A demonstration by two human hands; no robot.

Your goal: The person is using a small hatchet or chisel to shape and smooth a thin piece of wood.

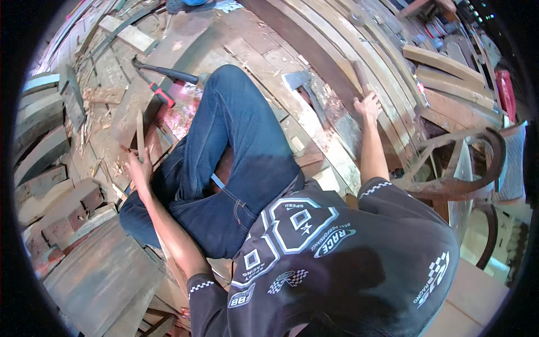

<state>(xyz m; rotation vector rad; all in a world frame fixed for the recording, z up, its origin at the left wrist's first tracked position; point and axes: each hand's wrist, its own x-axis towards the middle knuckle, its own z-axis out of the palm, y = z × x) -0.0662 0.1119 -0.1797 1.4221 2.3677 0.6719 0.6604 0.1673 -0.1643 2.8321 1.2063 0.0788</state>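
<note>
My left hand (140, 164) is closed on a thin, pale wooden stick (140, 128) beside my bent left leg. Over on the right, my right hand (369, 105) has its fingers round the lower end of a wooden rod (359, 74), which lies along long boards (397, 112). A hatchet (297, 80) rests on the floor left of that hand. Beyond my left knee lie a black-handled hammer (177, 73) and a tool with a red and black grip (164, 96).
Stacked curved timber pieces (42, 154) line the left side, above a broad weathered board (95, 281). Wood scraps cover the plank floor (252, 45). At the right stand more timbers (446, 60), a curved wooden frame (487, 163) and a red object (505, 92).
</note>
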